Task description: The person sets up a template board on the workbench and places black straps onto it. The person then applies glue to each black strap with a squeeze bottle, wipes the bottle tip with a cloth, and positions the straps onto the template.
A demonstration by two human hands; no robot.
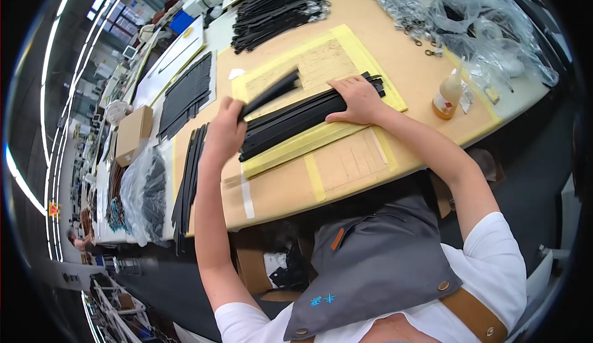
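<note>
My left hand (226, 127) is closed round one end of a black strip bundle (272, 94), which is raised and slants up to the right. Below it, a row of long black strips (290, 122) lies side by side on a yellow-edged board (355, 46). My right hand (358, 100) rests on the right end of that row, fingers spread and pressing on the strips. More black strips (189, 176) hang over the table's front edge, left of my left hand.
A glue bottle (447, 96) with amber liquid stands right of the board. Clear plastic bags (488, 28) and metal rings lie at the back right. Black strip piles (278, 12) lie at the back. A cardboard box (134, 134) and a bag (145, 194) sit left.
</note>
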